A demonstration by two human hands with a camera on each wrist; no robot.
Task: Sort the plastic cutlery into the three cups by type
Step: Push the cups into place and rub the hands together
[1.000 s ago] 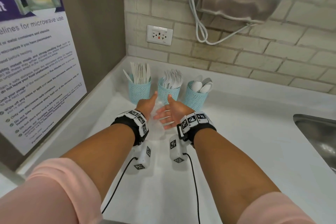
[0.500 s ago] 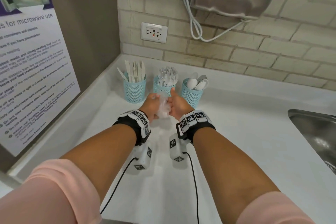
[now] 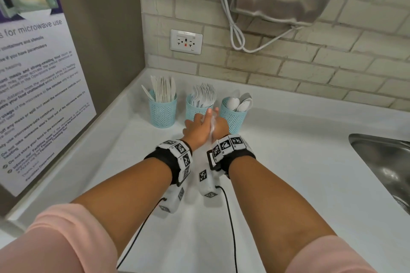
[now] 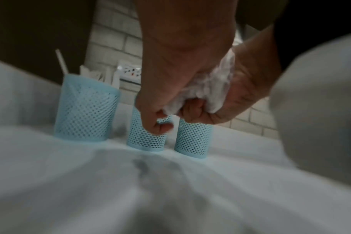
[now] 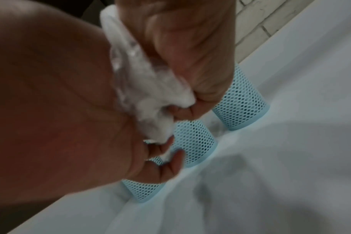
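We press our left hand [image 3: 196,129] and right hand [image 3: 219,127] together, fingers curled round a crumpled clear wrapper [image 4: 208,88], above the tabletop [image 3: 288,162]. Behind stand three cups: knives [image 3: 163,111], forks [image 3: 195,109], spoons [image 3: 234,117]. The poster [image 3: 33,86] reads "for microwave use".

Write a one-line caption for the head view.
Both hands crumple a clear plastic wrapper before three blue mesh cups of sorted cutlery.

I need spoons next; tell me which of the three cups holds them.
The right cup, nearest the sink: rounded spoon bowls stick out of it. The middle cup holds forks, the left cup flat knives.
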